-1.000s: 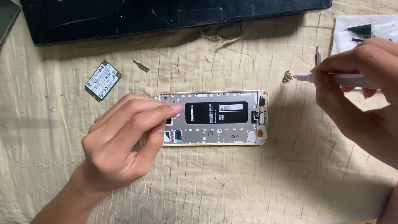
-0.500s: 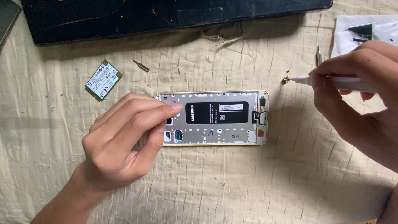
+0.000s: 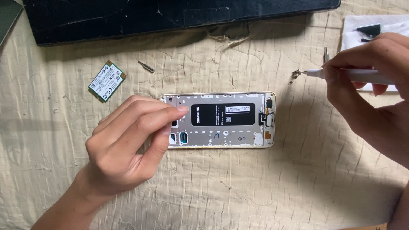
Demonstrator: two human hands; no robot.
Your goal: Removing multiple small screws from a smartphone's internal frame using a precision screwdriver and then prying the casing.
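Steadying an opened gold-edged phone w/ black battery (image 3: 221,120), left hand (image 3: 128,149) pinches its left end; right hand (image 3: 366,85) is clamped on a white screwdriver (image 3: 349,75), upper right. Unscrewing judged underway; tip must be brought to a screw.

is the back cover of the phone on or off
Off: the gold-edged smartphone lies face down with its silver inner frame, black battery and small parts exposed.
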